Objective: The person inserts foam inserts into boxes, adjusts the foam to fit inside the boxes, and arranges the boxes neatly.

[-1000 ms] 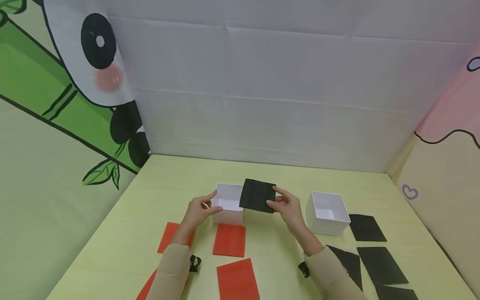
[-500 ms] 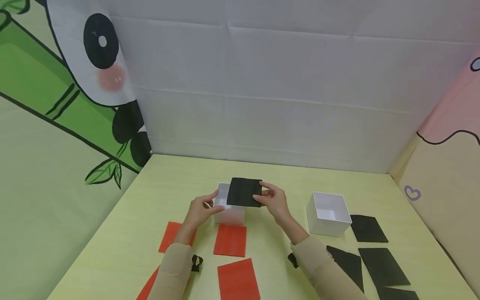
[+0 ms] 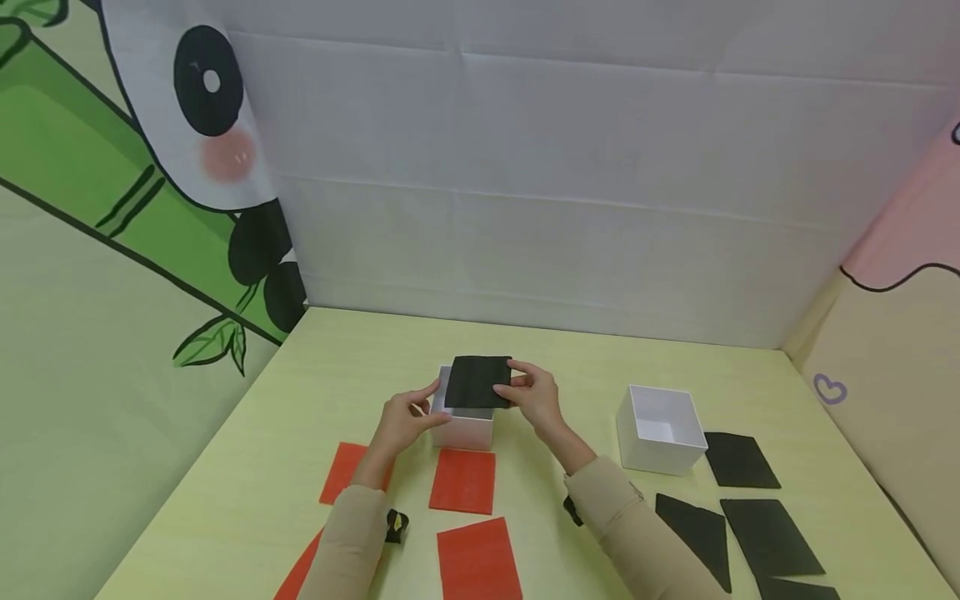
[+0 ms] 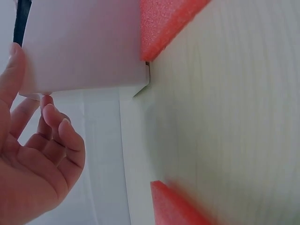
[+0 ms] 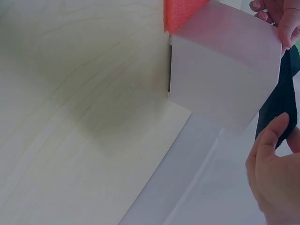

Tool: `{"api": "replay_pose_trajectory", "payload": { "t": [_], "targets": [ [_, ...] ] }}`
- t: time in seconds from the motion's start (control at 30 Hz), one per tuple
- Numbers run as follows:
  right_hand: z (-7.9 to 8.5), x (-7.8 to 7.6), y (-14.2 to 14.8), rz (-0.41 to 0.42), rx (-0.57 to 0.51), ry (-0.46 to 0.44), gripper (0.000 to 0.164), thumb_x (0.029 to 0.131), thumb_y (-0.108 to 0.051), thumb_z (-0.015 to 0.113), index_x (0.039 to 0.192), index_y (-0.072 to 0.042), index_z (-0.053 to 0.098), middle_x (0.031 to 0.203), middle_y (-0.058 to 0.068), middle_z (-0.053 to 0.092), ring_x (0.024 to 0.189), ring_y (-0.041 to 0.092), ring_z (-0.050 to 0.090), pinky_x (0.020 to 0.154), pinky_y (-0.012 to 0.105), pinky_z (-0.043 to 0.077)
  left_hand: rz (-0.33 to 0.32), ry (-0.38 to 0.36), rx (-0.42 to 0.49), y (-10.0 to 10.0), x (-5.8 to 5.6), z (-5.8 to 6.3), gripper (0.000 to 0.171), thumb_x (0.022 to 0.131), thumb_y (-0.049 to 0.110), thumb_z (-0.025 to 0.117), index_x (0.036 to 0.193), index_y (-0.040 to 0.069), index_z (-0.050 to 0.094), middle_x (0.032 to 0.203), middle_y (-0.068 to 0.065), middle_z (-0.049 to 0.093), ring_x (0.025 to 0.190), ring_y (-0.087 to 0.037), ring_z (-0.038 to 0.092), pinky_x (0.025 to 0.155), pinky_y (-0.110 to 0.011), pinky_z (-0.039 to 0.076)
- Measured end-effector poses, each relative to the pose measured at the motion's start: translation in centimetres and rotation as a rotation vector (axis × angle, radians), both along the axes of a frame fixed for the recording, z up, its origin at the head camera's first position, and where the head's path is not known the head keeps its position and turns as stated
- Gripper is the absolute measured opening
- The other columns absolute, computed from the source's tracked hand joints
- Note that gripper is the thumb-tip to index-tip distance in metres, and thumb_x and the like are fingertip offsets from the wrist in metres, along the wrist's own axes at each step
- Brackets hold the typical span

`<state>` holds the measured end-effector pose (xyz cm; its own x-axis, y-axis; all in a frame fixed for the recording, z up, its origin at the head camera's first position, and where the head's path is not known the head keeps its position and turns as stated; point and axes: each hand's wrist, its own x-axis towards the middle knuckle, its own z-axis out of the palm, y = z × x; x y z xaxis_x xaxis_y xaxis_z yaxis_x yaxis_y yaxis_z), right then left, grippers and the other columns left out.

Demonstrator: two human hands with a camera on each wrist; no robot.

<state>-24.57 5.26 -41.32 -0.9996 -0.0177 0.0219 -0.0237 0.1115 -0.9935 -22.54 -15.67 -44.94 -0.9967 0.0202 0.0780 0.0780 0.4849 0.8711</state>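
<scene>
A square black foam sheet (image 3: 477, 382) lies over the opening of a white open-topped box (image 3: 465, 437). My right hand (image 3: 537, 400) pinches its right edge between thumb and fingers. In the right wrist view, the sheet (image 5: 280, 101) shows at the box's rim, with my right hand (image 5: 276, 173) on its edge. My left hand (image 3: 401, 422) holds the box at its left side. Seen from the left wrist, the thumb of my left hand (image 4: 40, 159) sits at the front rim and the fingers bend toward the corner. Most of the box's inside is hidden under the sheet.
A second white box (image 3: 652, 450) stands open to the right. Several black foam sheets (image 3: 772, 536) lie beside and in front of it. Red foam sheets (image 3: 462, 482) are spread at the near left, one right before the held box. A white cloth wall (image 3: 525, 250) closes off the back.
My right hand has carried the black foam sheet leftward, from beside the box to over its opening. My left hand has stayed at the box's left side.
</scene>
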Motion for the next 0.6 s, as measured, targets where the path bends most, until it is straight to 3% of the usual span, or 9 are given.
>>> {"api": "replay_pose_trajectory", "payload": {
  "t": [0.6],
  "targets": [
    [-0.7,-0.4,-1.3,0.021,0.057,0.014,0.044,0.072,0.005,0.07,0.114,0.008,0.057,0.08,0.018,0.062,0.06,0.017,0.06,0.058,0.037,0.051,-0.025,0.018,0.009,-0.1,0.1,0.2,0.063,0.07,0.022,0.076,0.127,0.01,0.052,0.071,-0.004,0.047,0.061,-0.017,0.04,0.05,-0.024,0.032]
  ]
}}
